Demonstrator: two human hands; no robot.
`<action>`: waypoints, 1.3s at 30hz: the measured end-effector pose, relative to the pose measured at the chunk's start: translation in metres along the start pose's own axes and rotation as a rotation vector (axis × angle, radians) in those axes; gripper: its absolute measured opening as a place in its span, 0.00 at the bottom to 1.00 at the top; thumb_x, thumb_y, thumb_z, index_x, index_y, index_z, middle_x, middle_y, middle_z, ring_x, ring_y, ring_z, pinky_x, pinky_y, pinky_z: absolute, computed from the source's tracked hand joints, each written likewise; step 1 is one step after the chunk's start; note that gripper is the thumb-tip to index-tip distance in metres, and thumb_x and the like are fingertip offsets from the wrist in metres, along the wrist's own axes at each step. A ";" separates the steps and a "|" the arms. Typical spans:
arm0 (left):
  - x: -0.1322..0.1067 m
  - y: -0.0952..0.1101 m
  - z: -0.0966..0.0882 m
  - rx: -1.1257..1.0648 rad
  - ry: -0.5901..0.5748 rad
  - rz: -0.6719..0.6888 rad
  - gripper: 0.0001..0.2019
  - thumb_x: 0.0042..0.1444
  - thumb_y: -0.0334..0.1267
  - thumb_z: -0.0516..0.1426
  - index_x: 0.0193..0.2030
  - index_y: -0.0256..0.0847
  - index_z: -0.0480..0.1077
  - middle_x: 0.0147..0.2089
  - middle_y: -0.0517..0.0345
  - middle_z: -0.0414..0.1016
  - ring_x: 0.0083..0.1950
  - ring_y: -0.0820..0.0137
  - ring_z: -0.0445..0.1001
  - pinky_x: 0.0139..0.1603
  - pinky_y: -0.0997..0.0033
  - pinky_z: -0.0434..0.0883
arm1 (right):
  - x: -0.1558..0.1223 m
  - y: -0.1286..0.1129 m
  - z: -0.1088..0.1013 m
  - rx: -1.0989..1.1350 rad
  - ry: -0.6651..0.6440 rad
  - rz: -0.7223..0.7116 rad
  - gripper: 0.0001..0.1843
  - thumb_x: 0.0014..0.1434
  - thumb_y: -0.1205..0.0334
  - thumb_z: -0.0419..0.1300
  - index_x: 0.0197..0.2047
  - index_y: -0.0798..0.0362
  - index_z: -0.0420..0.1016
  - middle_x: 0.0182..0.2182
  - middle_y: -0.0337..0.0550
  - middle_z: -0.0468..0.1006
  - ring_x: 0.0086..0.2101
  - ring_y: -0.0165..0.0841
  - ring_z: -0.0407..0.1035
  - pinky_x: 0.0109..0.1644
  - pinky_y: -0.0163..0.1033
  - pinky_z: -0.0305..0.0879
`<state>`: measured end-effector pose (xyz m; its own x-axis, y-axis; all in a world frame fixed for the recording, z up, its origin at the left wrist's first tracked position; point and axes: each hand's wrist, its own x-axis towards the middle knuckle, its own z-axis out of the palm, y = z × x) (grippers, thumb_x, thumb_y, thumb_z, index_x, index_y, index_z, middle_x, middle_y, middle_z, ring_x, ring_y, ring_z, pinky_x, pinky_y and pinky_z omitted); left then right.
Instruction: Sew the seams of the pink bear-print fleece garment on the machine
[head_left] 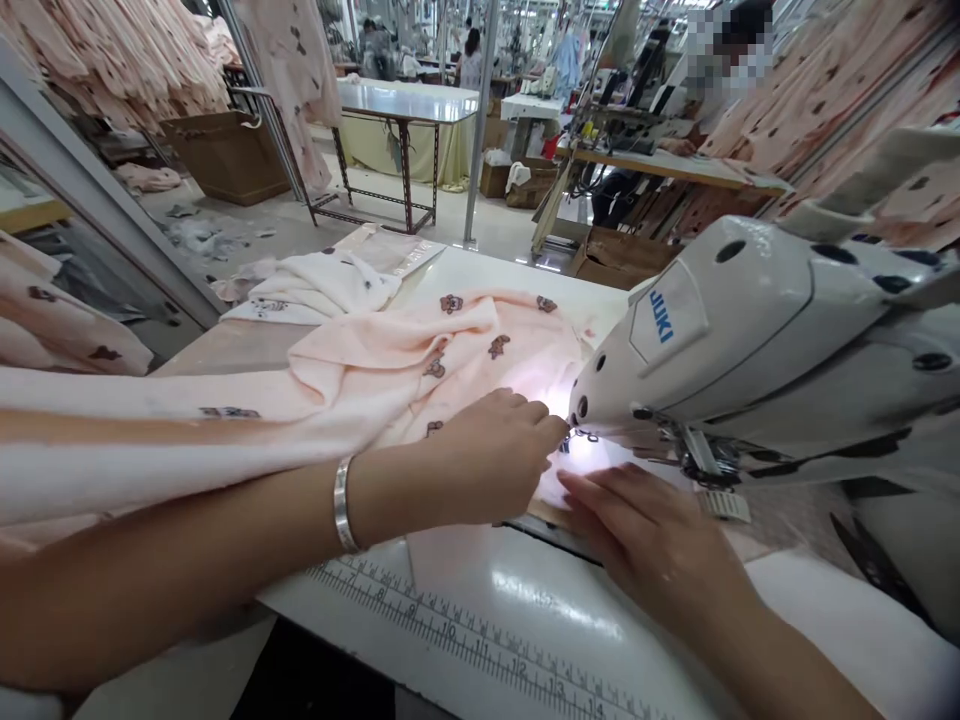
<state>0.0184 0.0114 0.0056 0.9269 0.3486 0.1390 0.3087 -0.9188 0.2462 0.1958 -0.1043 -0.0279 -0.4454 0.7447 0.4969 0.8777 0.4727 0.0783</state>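
Pale pink fabric (480,335) printed with small brown bears lies bunched across the sewing table and over my left forearm. My left hand (499,455), wearing a silver bangle (343,505) at the wrist, is closed on this fabric beside the needle; its fingertips are partly hidden. In front of the needle, my right hand (649,515) rests flat with fingers stretched out over the cloth edge. The white sewing machine (697,330) stands at the right, its lamp lighting the needle area (581,445) between both hands.
A printed ruler (450,630) runs along the front of the table. White folded cloth (322,285) lies at the back left. Dark scissors (874,560) appear near the right edge. Beyond are a metal pole (482,120), a cardboard box (225,155) and a person (727,60) at another station.
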 end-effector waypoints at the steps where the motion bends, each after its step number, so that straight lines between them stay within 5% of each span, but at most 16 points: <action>1: -0.005 0.001 0.002 -0.035 0.005 -0.015 0.08 0.55 0.26 0.49 0.41 0.35 0.66 0.39 0.52 0.70 0.39 0.67 0.66 0.41 0.66 0.65 | 0.004 -0.002 0.004 0.009 0.000 0.000 0.13 0.59 0.69 0.58 0.49 0.59 0.71 0.35 0.47 0.78 0.36 0.34 0.71 0.43 0.39 0.67; 7: -0.013 -0.005 0.019 -0.059 0.052 0.007 0.09 0.59 0.28 0.46 0.44 0.33 0.63 0.43 0.50 0.69 0.42 0.67 0.67 0.50 0.63 0.65 | 0.018 -0.007 0.015 0.051 0.016 0.016 0.04 0.58 0.69 0.57 0.36 0.56 0.74 0.28 0.42 0.74 0.29 0.32 0.66 0.35 0.39 0.60; 13: -0.024 -0.005 0.024 0.052 0.044 0.118 0.09 0.61 0.32 0.46 0.44 0.36 0.64 0.48 0.50 0.66 0.46 0.66 0.68 0.59 0.52 0.59 | 0.015 -0.011 0.014 0.150 -0.033 0.029 0.10 0.60 0.71 0.52 0.29 0.54 0.73 0.23 0.39 0.69 0.25 0.29 0.61 0.31 0.37 0.56; 21: -0.023 0.002 0.031 0.091 0.076 0.089 0.12 0.64 0.36 0.44 0.48 0.35 0.63 0.56 0.42 0.64 0.56 0.60 0.66 0.62 0.45 0.55 | 0.008 -0.006 0.010 0.331 -0.069 0.193 0.07 0.62 0.68 0.53 0.34 0.53 0.71 0.26 0.38 0.68 0.27 0.27 0.63 0.32 0.34 0.61; 25: -0.026 0.002 0.033 0.039 0.050 0.118 0.10 0.65 0.35 0.44 0.45 0.36 0.64 0.58 0.43 0.63 0.59 0.61 0.64 0.63 0.42 0.53 | -0.003 -0.005 0.006 0.269 -0.114 0.145 0.06 0.61 0.68 0.54 0.36 0.55 0.72 0.27 0.41 0.68 0.29 0.31 0.62 0.33 0.37 0.60; 30: -0.015 -0.001 0.033 -0.014 0.023 -0.003 0.12 0.65 0.39 0.45 0.48 0.36 0.63 0.64 0.38 0.57 0.69 0.50 0.49 0.61 0.34 0.51 | -0.010 -0.006 0.001 0.193 -0.229 0.117 0.11 0.62 0.64 0.54 0.46 0.55 0.73 0.29 0.43 0.68 0.32 0.34 0.61 0.34 0.40 0.58; 35: 0.009 -0.021 0.029 -0.102 -0.056 -0.019 0.24 0.61 0.42 0.49 0.61 0.34 0.54 0.69 0.42 0.49 0.72 0.57 0.41 0.69 0.46 0.39 | 0.002 0.000 0.010 0.227 -0.215 0.259 0.14 0.65 0.62 0.51 0.49 0.50 0.74 0.32 0.43 0.69 0.33 0.32 0.64 0.37 0.39 0.60; 39: 0.007 -0.021 0.026 -0.105 -0.088 -0.008 0.25 0.59 0.41 0.49 0.62 0.34 0.53 0.69 0.43 0.50 0.72 0.57 0.37 0.69 0.44 0.34 | 0.002 -0.002 0.012 0.265 -0.176 0.253 0.12 0.64 0.63 0.52 0.47 0.52 0.74 0.31 0.42 0.68 0.32 0.32 0.64 0.36 0.39 0.60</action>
<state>0.0241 0.0287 -0.0232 0.9411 0.3338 0.0535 0.2959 -0.8899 0.3471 0.1906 -0.0982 -0.0374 -0.2651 0.9114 0.3146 0.8978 0.3524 -0.2643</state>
